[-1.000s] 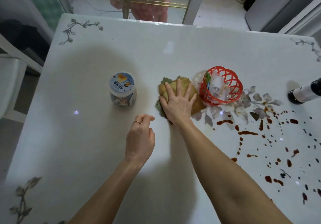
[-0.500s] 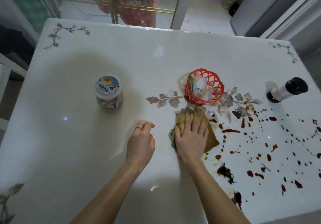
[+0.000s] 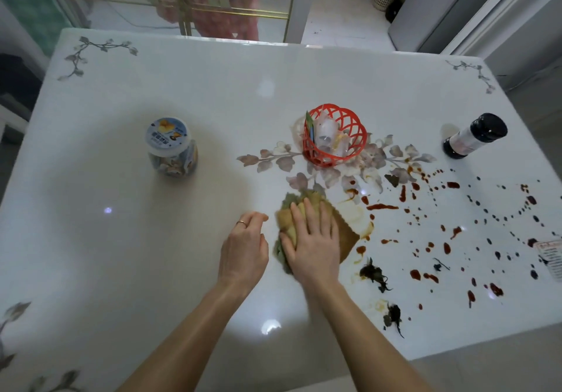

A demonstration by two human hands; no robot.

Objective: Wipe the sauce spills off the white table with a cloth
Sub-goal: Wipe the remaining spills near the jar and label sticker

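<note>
Since one second ago the cloth (image 3: 347, 238) and the right hand (image 3: 313, 247) on it have travelled from the left flank of the red basket (image 3: 330, 160) to its near side, clear of the basket and at the left margin of the spill field. Against the frame of half a second ago the position is little altered. Thin brown smears now lie on the table (image 3: 182, 87) just right of the cloth. The left hand (image 3: 243, 248) has kept its station on the table at the cloth's left.

Right hand: laid flat, palm down, fingers straight and slightly spread, pressing the cloth to the surface. Nothing is grasped. The cloth is tan with a green underside, bunched beneath the palm, and one corner projects to the right.

Left hand: rests on the table just beside the cloth, fingers loosely curled, holding nothing. It wears a ring.

Sauce spills (image 3: 381, 207): red-brown drops and streaks cover the right half of the table, from beside the cloth to the right edge. Two dark blotches lie near the front edge.

Other items: a lidded jar (image 3: 171, 145) stands well to the left, and a dark-capped bottle (image 3: 476, 136) stands upright at the right, beyond the spills.
</note>
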